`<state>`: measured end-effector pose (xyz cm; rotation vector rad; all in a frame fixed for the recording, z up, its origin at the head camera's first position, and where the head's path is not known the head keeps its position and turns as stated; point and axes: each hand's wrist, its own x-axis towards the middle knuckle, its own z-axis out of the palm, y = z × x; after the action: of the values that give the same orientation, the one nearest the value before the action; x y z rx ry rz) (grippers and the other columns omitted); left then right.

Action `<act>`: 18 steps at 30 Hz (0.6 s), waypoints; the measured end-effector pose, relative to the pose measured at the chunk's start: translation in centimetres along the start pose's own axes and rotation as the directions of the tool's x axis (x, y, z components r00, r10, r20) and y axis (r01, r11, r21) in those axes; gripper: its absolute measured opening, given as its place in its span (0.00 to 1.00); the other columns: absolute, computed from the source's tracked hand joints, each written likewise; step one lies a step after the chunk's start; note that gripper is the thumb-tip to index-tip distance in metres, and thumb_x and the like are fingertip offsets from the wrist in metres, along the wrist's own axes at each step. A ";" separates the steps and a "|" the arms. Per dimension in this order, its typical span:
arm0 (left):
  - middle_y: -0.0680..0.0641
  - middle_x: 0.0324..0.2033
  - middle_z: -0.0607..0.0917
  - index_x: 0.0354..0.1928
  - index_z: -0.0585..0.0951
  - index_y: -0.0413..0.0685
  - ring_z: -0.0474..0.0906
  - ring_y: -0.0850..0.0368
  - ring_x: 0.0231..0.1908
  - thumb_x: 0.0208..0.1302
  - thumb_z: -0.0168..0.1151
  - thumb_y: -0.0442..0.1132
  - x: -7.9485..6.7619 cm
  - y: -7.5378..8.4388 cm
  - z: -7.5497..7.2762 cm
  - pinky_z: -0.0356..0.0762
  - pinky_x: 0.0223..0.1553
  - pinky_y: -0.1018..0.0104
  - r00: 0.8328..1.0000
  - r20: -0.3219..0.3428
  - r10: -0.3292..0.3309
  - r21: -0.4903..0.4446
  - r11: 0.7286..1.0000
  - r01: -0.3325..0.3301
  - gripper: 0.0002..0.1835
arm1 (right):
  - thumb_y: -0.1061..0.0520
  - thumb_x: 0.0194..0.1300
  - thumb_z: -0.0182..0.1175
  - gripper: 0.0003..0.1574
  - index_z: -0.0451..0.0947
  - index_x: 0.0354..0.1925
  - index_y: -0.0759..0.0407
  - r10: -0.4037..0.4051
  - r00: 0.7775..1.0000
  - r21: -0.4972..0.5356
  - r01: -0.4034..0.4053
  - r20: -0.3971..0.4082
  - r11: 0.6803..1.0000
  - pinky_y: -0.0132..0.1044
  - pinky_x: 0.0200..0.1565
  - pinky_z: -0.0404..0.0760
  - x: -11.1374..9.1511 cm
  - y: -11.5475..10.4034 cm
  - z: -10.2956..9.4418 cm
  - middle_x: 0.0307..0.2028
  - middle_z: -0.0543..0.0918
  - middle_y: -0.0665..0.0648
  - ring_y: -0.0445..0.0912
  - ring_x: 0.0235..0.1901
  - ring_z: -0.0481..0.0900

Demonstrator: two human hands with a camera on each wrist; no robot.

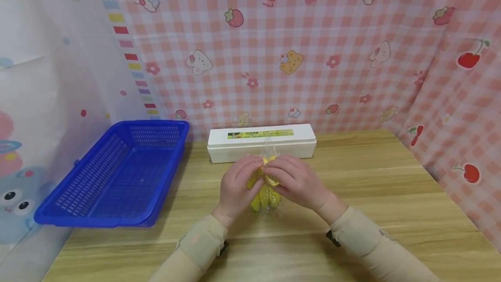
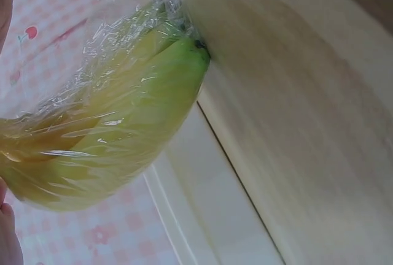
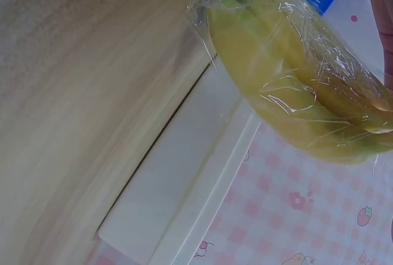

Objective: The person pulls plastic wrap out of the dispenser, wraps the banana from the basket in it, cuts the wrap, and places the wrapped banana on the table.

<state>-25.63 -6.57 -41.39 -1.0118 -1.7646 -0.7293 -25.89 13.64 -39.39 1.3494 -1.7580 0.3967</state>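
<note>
A bunch of yellow bananas, greenish at the tips, is wrapped in a clear plastic bag. My left hand holds the upper left of the bunch, and my right hand grips its upper right, with the fingertips of both hands close together near the stem end. Bag film sticks up above the fingers. In the left wrist view the bananas show smooth under creased film, with only a bit of my fingers at the left edge. The right wrist view shows the bananas from the other side. My palms hide part of the bunch.
Behind the hands stands a long white lidded box with a yellow-green label, close to the checked curtain. A blue plastic basket with slotted walls is on the left. Everything rests on a wood-grain table.
</note>
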 end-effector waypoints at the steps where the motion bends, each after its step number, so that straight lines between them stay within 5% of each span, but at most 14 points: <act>1: 0.42 0.46 0.86 0.48 0.81 0.37 0.83 0.49 0.48 0.51 0.71 0.29 0.1 0.1 0.0 0.76 0.58 0.59 1.000 0.006 0.020 0.004 1.000 -0.020 0.20 | 0.59 0.59 0.69 0.22 0.79 0.50 0.68 0.005 1.000 0.009 -0.005 -0.005 1.000 0.43 0.55 0.78 -0.1 0.0 0.0 0.47 0.83 0.61 0.52 0.47 0.81; 6: 0.41 0.49 0.85 0.53 0.81 0.36 0.82 0.49 0.51 0.59 0.67 0.29 0.2 0.3 0.0 0.76 0.57 0.60 0.994 0.028 0.109 0.016 0.994 -0.109 0.19 | 0.59 0.65 0.64 0.17 0.77 0.48 0.69 0.028 0.999 0.082 -0.024 -0.039 0.996 0.49 0.59 0.76 -0.3 -0.1 -0.1 0.46 0.83 0.62 0.53 0.48 0.82; 12: 0.41 0.47 0.86 0.53 0.81 0.35 0.84 0.49 0.47 0.67 0.59 0.32 -0.1 0.5 0.2 0.78 0.54 0.62 0.995 0.007 0.100 0.035 0.994 -0.100 0.14 | 0.56 0.74 0.55 0.17 0.79 0.47 0.69 0.007 0.997 0.139 0.004 -0.078 0.990 0.50 0.58 0.76 -0.3 -0.3 -0.2 0.46 0.82 0.63 0.55 0.47 0.82; 18: 0.41 0.42 0.88 0.49 0.83 0.35 0.86 0.49 0.43 0.65 0.59 0.30 -0.2 0.5 0.5 0.80 0.51 0.61 0.994 -0.025 0.105 0.033 0.994 -0.105 0.12 | 0.48 0.70 0.61 0.23 0.81 0.47 0.68 -0.041 0.991 0.179 0.063 -0.125 0.982 0.51 0.51 0.80 0.0 0.3 -0.6 0.44 0.83 0.61 0.52 0.44 0.82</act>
<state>-25.35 -5.93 -41.72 -1.0599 -1.6812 -0.6442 -25.91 14.19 -38.94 1.4647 -1.6140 0.6109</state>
